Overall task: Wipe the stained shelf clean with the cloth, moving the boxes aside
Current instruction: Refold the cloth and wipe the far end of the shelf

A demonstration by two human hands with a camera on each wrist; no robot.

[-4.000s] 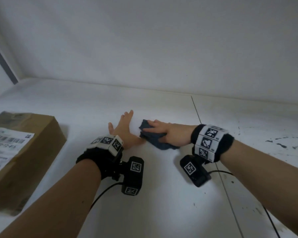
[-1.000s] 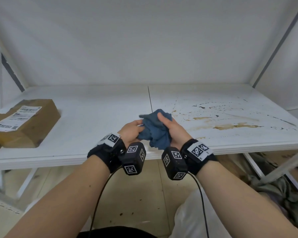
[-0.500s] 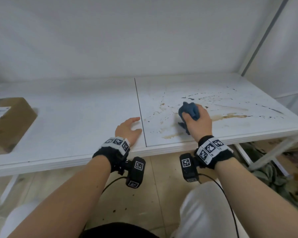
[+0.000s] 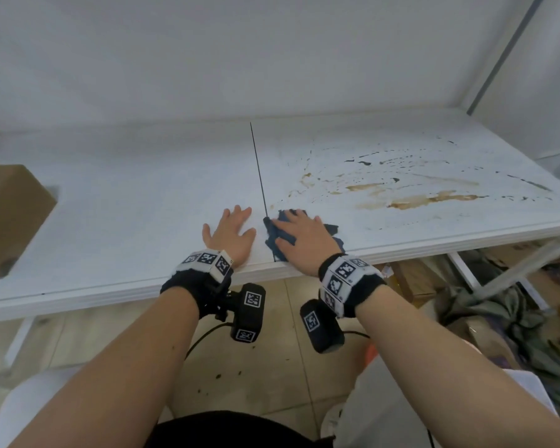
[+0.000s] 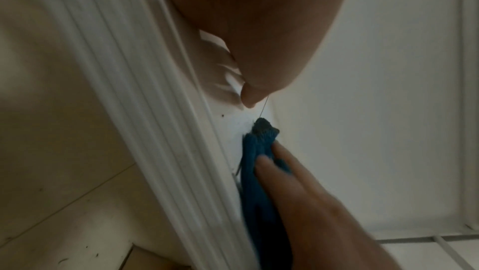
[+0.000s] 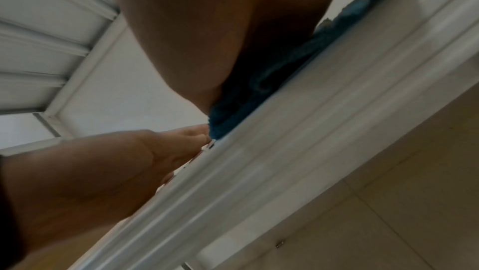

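white shelf [image 4: 149,195] is carrying brown stains [image 4: 427,198] well right of the blue cloth [image 4: 280,236], so the wiping is risking missing them. right hand [image 4: 304,240] is pressing the cloth flat at the front edge, fingers spread, so it's risking sliding off; left hand [image 4: 230,234] is lying flat just beside, fingers spread, box [image 4: 10,215] far left.

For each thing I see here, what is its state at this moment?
left hand: flat, fingers spread, resting on the shelf.
right hand: fingers straight, pressing the cloth.
cloth: spread under the right hand, at the front edge.
shelf: right panel stained brown.
box: closed, at far left.
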